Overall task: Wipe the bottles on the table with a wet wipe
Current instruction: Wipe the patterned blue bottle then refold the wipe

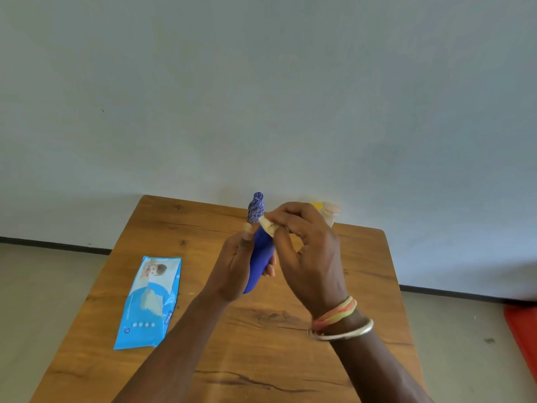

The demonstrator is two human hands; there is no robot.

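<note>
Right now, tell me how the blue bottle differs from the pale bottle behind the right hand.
The blue bottle is held tilted above the table in the left hand; the pale bottle sits at the table's far edge. The right hand presses a wet wipe to the blue bottle's neck; the pale bottle, yellow on top, is mostly hidden behind that hand.

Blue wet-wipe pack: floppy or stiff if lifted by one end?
Likely floppy: the flat blue plastic wet-wipe pack looks like a soft film pouch, lying flat on the wooden table. Probably slippery, since its surface looks glossy. Unlikely to roll; no round sides.
</note>
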